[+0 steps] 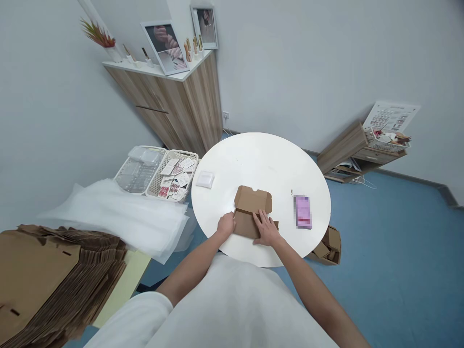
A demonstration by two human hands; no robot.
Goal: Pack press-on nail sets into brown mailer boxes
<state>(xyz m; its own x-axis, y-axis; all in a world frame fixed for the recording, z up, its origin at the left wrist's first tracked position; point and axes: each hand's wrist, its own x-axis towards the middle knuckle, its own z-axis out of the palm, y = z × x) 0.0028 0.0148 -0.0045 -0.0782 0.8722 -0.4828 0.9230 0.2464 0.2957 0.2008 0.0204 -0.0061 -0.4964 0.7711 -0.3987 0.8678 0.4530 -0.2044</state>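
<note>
A small brown cardboard box (253,199), partly folded with its lid flap up, lies near the front edge of the round white table (261,159). My left hand (225,225) grips the box's left side with curled fingers. My right hand (267,228) lies flat on the box's front panel, fingers stretched out and pressing down. A pink packet (303,211) lies on the table to the right of the box. A small clear white packet (205,179) lies at the table's left edge.
Left of the table stand two white baskets (156,170), one with clear trays, one with small cards. White foam sheets (119,217) and a stack of flat cardboard blanks (54,280) lie at the near left. Cardboard boxes (326,246) sit on the blue floor under the table's right side.
</note>
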